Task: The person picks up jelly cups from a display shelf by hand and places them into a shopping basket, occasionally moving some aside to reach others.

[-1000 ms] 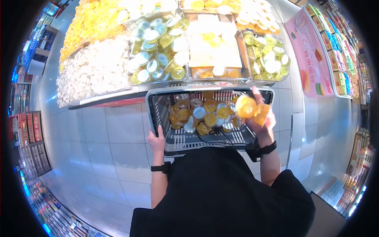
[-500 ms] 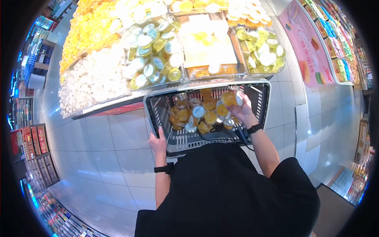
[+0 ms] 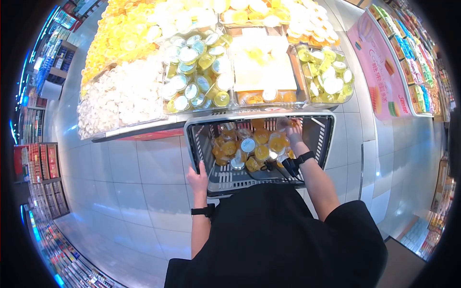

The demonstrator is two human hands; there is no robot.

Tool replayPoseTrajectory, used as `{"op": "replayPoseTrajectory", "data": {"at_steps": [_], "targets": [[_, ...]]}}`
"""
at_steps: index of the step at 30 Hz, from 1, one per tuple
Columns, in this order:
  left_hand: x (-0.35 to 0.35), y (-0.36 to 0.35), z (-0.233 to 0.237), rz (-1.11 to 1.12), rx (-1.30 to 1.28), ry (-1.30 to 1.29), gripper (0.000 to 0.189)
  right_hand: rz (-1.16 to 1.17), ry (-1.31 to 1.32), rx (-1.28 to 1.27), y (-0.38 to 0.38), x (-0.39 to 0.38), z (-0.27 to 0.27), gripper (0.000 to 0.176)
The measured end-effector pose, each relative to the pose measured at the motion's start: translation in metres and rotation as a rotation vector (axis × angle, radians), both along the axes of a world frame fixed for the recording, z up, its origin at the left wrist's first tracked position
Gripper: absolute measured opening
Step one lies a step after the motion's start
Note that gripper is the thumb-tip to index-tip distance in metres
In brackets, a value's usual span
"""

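Observation:
A grey shopping basket [image 3: 224, 186] is in front of my body, holding several orange jelly cups [image 3: 261, 152], some with white lids. My left hand [image 3: 197, 178] grips its near left rim, with one finger extended up along the edge. Inside the basket, toward the back right, my right hand [image 3: 295, 132] is closed around a jelly cup [image 3: 292, 123]. Motion blurs its fingers, and the cup is partly hidden. A dark handle [image 3: 290, 168] lies close to my right wrist.
Beyond the basket stands a display with bins of green jelly cups [image 3: 197, 72], white-wrapped pieces [image 3: 120, 96] and yellow cups [image 3: 122, 38]. A pink sign panel [image 3: 379, 72] fronts a shelf at right. Tiled floor [image 3: 120, 192] extends to the left.
My right hand has moved deeper into the basket, toward its back. An orange cup that was by its fingers now sits on the pile. My left hand keeps its grip on the rim.

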State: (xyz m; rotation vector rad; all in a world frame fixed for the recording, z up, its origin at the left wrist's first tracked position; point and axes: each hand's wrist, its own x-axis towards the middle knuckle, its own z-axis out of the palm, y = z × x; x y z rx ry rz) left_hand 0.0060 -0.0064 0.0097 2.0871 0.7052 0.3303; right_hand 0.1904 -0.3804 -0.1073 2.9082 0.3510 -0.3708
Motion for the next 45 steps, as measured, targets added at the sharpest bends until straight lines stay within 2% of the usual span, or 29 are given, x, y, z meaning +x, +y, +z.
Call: {"op": "replayPoseTrajectory", "data": {"at_steps": [2,3,4,6,8,10,13,14,15,16,17,20,21,22,24,26,27,28,30,32,34,36,38,40,42,43,44,45], "targets": [[0.000,0.000,0.000,0.010,0.004,0.013,0.032,-0.250,0.255,0.568,-0.005,0.010,-0.012,0.044],[-0.001,0.001,-0.001,0.010,0.009,0.032,0.032,-0.488,0.200,0.732,0.003,0.003,0.003,0.049],[-0.001,0.001,-0.002,0.015,0.008,0.028,0.032,-0.481,0.198,0.731,0.013,-0.006,0.017,0.049],[-0.002,0.001,-0.005,0.026,0.035,0.045,0.034,-0.288,-0.272,0.346,0.025,-0.018,0.034,0.047],[-0.001,0.001,-0.001,0.026,0.026,0.051,0.035,-0.320,0.328,0.791,0.038,-0.016,0.147,0.056],[-0.001,0.000,0.001,0.029,0.015,0.055,0.036,-0.127,0.716,0.956,0.049,-0.007,0.235,0.053],[0.001,-0.002,0.002,0.037,0.063,0.006,0.036,0.122,0.785,1.346,0.050,0.018,0.309,0.039],[0.001,-0.002,0.004,0.036,0.042,0.016,0.037,0.085,0.818,1.464,0.046,0.033,0.317,0.037],[0.001,-0.002,0.005,0.035,0.023,0.025,0.037,0.113,0.673,1.354,0.046,0.053,0.332,0.033],[0.001,-0.001,0.004,0.035,0.022,0.022,0.037,0.027,0.616,1.255,0.045,0.079,0.332,0.027],[0.000,0.000,0.001,0.033,0.067,0.027,0.038,0.042,0.555,1.228,0.045,0.111,0.326,0.024],[0.001,0.003,0.000,0.035,0.074,0.043,0.040,0.113,0.146,0.776,0.041,0.207,0.261,0.039],[-0.001,0.001,0.000,0.044,0.030,0.061,0.040,-0.035,0.244,0.625,0.052,0.224,0.261,0.052],[-0.005,-0.001,-0.003,0.069,0.030,0.061,0.040,-0.011,0.251,0.623,0.049,0.245,0.234,0.052],[-0.006,0.004,-0.009,0.061,0.142,0.098,0.042,0.224,0.080,0.523,0.037,0.293,0.145,0.069],[-0.006,0.005,-0.006,0.068,0.116,0.118,0.043,-0.013,0.128,0.285,0.052,0.302,0.119,0.080],[-0.005,0.005,-0.005,0.051,0.075,0.141,0.045,-0.071,0.134,0.254,0.056,0.304,0.113,0.080],[-0.005,0.005,-0.004,0.058,0.081,0.147,0.045,-0.063,0.141,0.259,0.058,0.310,0.102,0.080],[0.000,0.004,0.004,0.039,-0.009,0.106,0.044,-0.033,0.054,0.321,0.044,0.328,0.054,0.099],[-0.007,0.005,-0.013,0.054,0.040,0.103,0.041,0.041,0.093,0.215,0.046,0.329,0.051,0.102],[-0.010,0.006,-0.018,0.066,0.085,0.107,0.038,-0.183,0.099,0.292,0.059,0.315,0.082,0.100],[-0.006,0.004,-0.009,0.077,0.009,0.154,0.037,-0.219,0.032,0.286,0.052,0.322,0.069,0.095],[-0.004,0.004,-0.006,0.071,-0.019,0.156,0.038,-0.453,0.086,0.517,0.043,0.329,0.062,0.090],[-0.006,0.005,-0.009,0.065,-0.045,0.152,0.038,-0.422,0.096,0.487,0.041,0.333,0.055,0.086],[-0.012,0.007,-0.020,0.063,0.039,0.132,0.036,-0.345,0.104,0.429,0.043,0.344,0.048,0.078],[-0.013,0.007,-0.021,0.062,0.038,0.132,0.036,-0.160,0.135,0.406,0.023,0.367,0.007,0.076],[-0.013,0.007,-0.023,0.060,0.061,0.131,0.034,-0.161,0.136,0.405,0.026,0.363,0.018,0.076],[-0.014,0.007,-0.023,0.058,0.083,0.130,0.033,-0.288,0.167,0.615,0.035,0.356,0.040,0.076]]}}
